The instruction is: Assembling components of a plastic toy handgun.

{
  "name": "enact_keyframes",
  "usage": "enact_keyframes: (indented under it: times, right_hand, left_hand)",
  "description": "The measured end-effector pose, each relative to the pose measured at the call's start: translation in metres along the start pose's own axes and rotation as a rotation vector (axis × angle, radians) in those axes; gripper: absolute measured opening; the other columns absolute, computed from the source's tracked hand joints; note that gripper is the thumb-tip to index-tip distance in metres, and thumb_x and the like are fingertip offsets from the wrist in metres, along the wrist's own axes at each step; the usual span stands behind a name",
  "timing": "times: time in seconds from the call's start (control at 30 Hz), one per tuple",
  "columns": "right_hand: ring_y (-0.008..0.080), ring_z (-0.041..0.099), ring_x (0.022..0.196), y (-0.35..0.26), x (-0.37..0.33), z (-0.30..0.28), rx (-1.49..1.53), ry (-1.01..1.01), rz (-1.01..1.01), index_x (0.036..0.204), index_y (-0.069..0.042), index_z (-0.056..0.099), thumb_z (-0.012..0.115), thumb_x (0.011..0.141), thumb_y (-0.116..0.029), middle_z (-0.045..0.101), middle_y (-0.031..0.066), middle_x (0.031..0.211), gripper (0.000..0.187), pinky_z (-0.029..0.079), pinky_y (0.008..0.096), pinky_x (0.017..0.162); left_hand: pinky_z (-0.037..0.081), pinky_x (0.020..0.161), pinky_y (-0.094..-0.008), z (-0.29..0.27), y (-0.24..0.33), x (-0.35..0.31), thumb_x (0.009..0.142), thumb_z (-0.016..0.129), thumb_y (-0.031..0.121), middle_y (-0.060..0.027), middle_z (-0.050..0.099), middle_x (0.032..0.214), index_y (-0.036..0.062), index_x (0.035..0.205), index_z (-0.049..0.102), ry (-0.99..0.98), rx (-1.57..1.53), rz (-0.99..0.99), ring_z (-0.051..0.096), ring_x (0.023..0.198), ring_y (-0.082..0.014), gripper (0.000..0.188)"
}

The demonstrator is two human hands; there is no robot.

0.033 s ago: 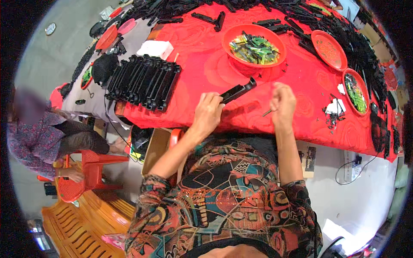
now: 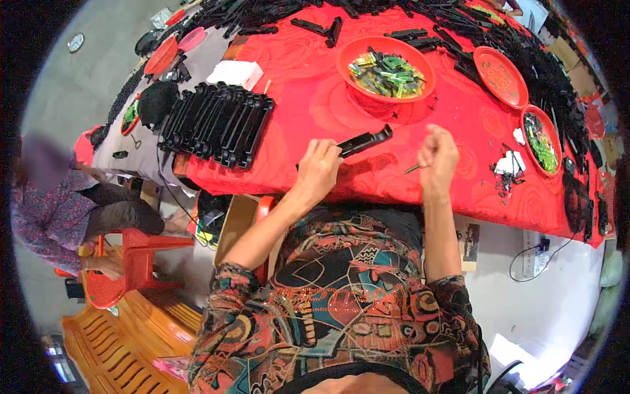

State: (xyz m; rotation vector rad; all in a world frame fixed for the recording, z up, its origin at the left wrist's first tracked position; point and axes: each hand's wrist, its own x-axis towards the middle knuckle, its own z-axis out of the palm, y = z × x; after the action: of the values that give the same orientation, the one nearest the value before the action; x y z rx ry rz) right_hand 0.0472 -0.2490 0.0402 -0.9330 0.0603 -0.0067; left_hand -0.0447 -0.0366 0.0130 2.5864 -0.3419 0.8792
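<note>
My left hand (image 2: 319,165) is closed round one end of a long black plastic part (image 2: 366,141), held tilted above the red cloth with its far end pointing right. To the right, my right hand (image 2: 440,159) pinches a thin, dark little rod (image 2: 412,169) that sticks out leftward from the fingers. The rod and the black part are apart. Beyond them stands a red bowl (image 2: 348,77) of small green, yellow and dark pieces. Left of my left hand, several similar black parts (image 2: 216,125) lie in a side-by-side row.
Farther right are a shallow red dish (image 2: 500,77) of tiny orange bits and a red bowl (image 2: 556,167) of green and dark pieces. Small black bits (image 2: 506,184) lie near white paper. Black parts (image 2: 275,13) heap along the far edge. A person (image 2: 52,197) sits at left.
The black part in my left hand has turned slightly, so its trough shows differently. My right hand and the rod have shifted a little to the right.
</note>
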Motion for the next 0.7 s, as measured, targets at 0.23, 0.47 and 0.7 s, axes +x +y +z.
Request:
enact_keyframes:
  times: [0.23, 0.47, 0.7]
  right_hand:
    - [0.0067, 0.024, 0.037, -0.007, 0.012, -0.015, 0.234, -0.096, -0.101, 0.077, -0.002, 0.055, 0.045, 0.088, -0.020, 0.026, -0.0046, 0.048, 0.023, 0.023, 0.0237, 0.034]
    - [0.0077, 0.024, 0.036, 0.022, 0.019, -0.002, 0.315, -0.103, -0.099, 0.070, -0.003, 0.052, 0.045, 0.089, -0.022, 0.027, -0.0033, 0.046, 0.028, 0.023, 0.0247, 0.035]
    - [0.0062, 0.025, 0.035, 0.058, 0.016, 0.017, 0.189, -0.154, -0.084, 0.068, -0.001, 0.050, 0.047, 0.089, -0.018, 0.033, -0.0018, 0.046, 0.027, 0.024, 0.0237, 0.034]
  left_hand:
    - [0.043, 0.078, -0.0381, 0.050, -0.012, 0.010, 0.069, 0.054, 0.008, -0.0143, 0.052, 0.099, -0.0014, 0.088, 0.056, -0.174, 0.145, 0.236, 0.048, 0.094, -0.0294, 0.020]
    - [0.040, 0.080, -0.0400, 0.063, -0.017, 0.009, 0.070, 0.054, 0.010, -0.0164, 0.049, 0.102, -0.0001, 0.090, 0.058, -0.158, 0.088, 0.194, 0.046, 0.096, -0.0302, 0.023]
    - [0.043, 0.078, -0.0383, 0.054, -0.010, 0.011, 0.074, 0.053, 0.011, -0.0149, 0.049, 0.102, 0.0032, 0.096, 0.059, -0.253, 0.065, 0.114, 0.048, 0.095, -0.0298, 0.024]
